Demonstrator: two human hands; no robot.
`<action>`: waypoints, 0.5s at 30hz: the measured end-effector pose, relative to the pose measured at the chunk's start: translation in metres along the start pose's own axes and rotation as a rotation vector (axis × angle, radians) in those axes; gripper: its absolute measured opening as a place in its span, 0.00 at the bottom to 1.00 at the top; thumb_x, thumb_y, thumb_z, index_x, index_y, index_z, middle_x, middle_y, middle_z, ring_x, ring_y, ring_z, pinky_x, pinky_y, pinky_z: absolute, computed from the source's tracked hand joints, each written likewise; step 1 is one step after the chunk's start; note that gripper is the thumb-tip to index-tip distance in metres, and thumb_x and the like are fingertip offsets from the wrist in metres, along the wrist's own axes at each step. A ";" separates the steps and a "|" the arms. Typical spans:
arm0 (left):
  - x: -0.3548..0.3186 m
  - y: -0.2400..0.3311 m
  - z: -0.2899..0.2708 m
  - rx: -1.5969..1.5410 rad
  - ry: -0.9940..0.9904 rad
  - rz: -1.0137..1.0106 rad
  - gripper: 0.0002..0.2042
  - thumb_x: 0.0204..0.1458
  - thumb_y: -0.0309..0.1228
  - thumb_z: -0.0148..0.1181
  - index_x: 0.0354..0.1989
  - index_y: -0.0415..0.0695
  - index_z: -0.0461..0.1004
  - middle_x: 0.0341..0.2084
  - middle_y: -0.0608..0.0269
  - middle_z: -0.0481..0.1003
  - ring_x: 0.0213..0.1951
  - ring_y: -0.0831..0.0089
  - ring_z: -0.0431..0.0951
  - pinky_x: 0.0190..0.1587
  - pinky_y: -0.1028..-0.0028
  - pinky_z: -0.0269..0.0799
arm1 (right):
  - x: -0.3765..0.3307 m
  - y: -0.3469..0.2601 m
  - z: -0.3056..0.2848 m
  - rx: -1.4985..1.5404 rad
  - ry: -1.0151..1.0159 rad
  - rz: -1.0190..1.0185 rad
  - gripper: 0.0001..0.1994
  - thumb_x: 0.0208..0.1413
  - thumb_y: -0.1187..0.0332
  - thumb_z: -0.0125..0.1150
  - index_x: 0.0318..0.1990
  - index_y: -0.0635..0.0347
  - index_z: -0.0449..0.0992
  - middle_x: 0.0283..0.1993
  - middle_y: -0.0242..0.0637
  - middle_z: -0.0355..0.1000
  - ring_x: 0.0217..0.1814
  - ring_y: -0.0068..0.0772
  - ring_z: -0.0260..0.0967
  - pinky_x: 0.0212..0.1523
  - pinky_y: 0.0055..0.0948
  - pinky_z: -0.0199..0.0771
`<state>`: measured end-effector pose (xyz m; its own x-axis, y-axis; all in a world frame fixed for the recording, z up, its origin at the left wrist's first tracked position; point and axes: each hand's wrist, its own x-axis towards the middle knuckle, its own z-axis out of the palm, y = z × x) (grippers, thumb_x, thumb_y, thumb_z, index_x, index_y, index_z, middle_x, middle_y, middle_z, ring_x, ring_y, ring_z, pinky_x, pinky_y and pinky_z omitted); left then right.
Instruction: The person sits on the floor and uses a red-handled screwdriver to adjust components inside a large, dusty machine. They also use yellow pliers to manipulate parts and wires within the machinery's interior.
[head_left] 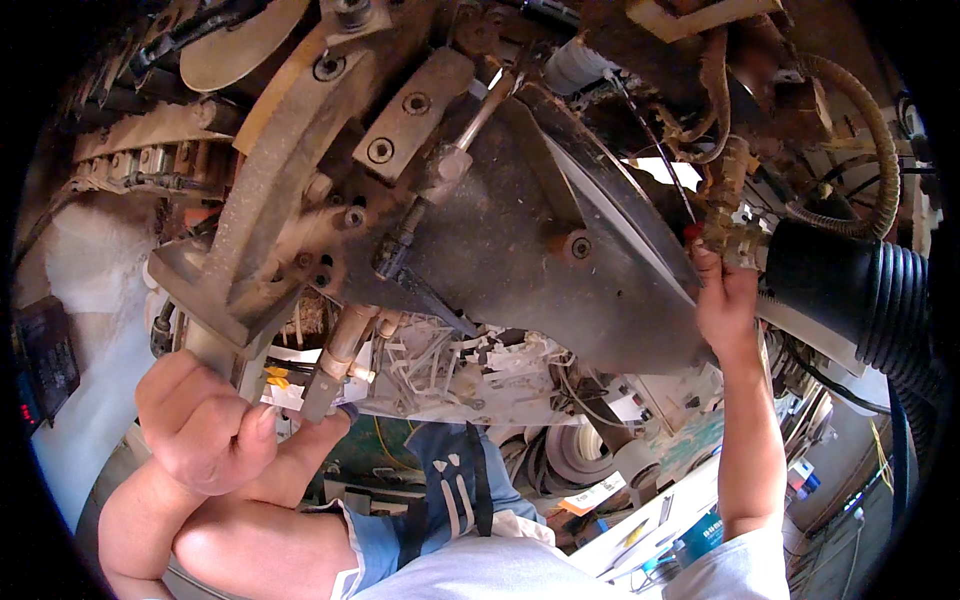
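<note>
My right hand (728, 305) reaches up at the right and grips a dusty brass-coloured pipe fitting (738, 246), with the fingers curled around it. A small red part (692, 232) shows at the fingertips. My left hand (205, 425) is closed at the lower left, thumb pressed against the curled fingers. Whatever it may hold is hidden. It is beside the lower end of a thick dusty metal arm (235, 270). Between the hands spreads a large dark metal plate (480, 250) with a rod-and-cylinder linkage (450, 165) across it.
A ribbed black hose (850, 285) runs out to the right of the fitting. Below the plate hangs a metal cylinder (350, 335), near my bare leg (265, 540). Scraps (450, 365) litter the machine's bed. A roll of tape-like material (578, 450) and a white shelf (640, 530) stand lower right.
</note>
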<state>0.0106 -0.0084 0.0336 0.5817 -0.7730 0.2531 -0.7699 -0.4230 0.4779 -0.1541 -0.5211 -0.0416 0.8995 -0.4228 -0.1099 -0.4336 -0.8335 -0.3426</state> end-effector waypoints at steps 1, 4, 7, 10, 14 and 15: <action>-0.001 0.000 0.000 0.005 -0.001 -0.002 0.15 0.48 0.32 0.68 0.17 0.45 0.68 0.14 0.65 0.66 0.16 0.66 0.61 0.19 0.67 0.52 | 0.000 -0.002 -0.003 -0.011 -0.037 0.038 0.20 0.71 0.54 0.52 0.52 0.63 0.79 0.45 0.48 0.79 0.49 0.47 0.76 0.47 0.38 0.77; -0.003 0.000 0.001 0.014 -0.004 -0.005 0.15 0.48 0.32 0.68 0.17 0.45 0.67 0.14 0.64 0.66 0.16 0.66 0.61 0.19 0.67 0.52 | 0.000 -0.006 -0.004 -0.082 -0.088 0.097 0.21 0.71 0.53 0.51 0.57 0.61 0.78 0.50 0.56 0.79 0.52 0.59 0.79 0.49 0.43 0.80; -0.003 -0.001 0.002 0.015 -0.003 -0.001 0.15 0.48 0.32 0.68 0.17 0.45 0.67 0.14 0.64 0.66 0.16 0.66 0.61 0.19 0.66 0.52 | 0.001 -0.017 -0.008 -0.134 -0.175 0.181 0.19 0.72 0.56 0.51 0.59 0.60 0.78 0.54 0.54 0.79 0.55 0.57 0.78 0.52 0.41 0.79; -0.002 0.000 0.001 0.013 0.002 0.003 0.16 0.49 0.32 0.68 0.17 0.45 0.66 0.14 0.64 0.66 0.16 0.66 0.61 0.19 0.66 0.52 | 0.001 -0.010 -0.001 0.001 -0.037 0.039 0.16 0.72 0.56 0.55 0.51 0.60 0.79 0.43 0.33 0.77 0.41 0.27 0.71 0.37 0.27 0.70; -0.001 0.000 0.001 0.011 -0.006 0.006 0.16 0.49 0.32 0.67 0.17 0.45 0.66 0.14 0.64 0.65 0.16 0.66 0.60 0.19 0.66 0.52 | 0.001 -0.002 0.002 0.108 0.048 -0.009 0.15 0.71 0.55 0.57 0.47 0.58 0.80 0.36 0.22 0.75 0.33 0.13 0.66 0.28 0.20 0.66; -0.001 0.000 0.000 0.012 -0.012 0.005 0.16 0.49 0.32 0.67 0.17 0.45 0.66 0.14 0.64 0.65 0.16 0.66 0.60 0.19 0.66 0.52 | 0.001 0.000 0.004 0.115 0.048 0.010 0.15 0.71 0.55 0.57 0.47 0.57 0.80 0.36 0.22 0.75 0.33 0.12 0.66 0.28 0.20 0.66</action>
<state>0.0099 -0.0076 0.0332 0.5751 -0.7804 0.2454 -0.7757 -0.4250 0.4665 -0.1533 -0.5198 -0.0452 0.8906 -0.4495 -0.0696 -0.4307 -0.7843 -0.4466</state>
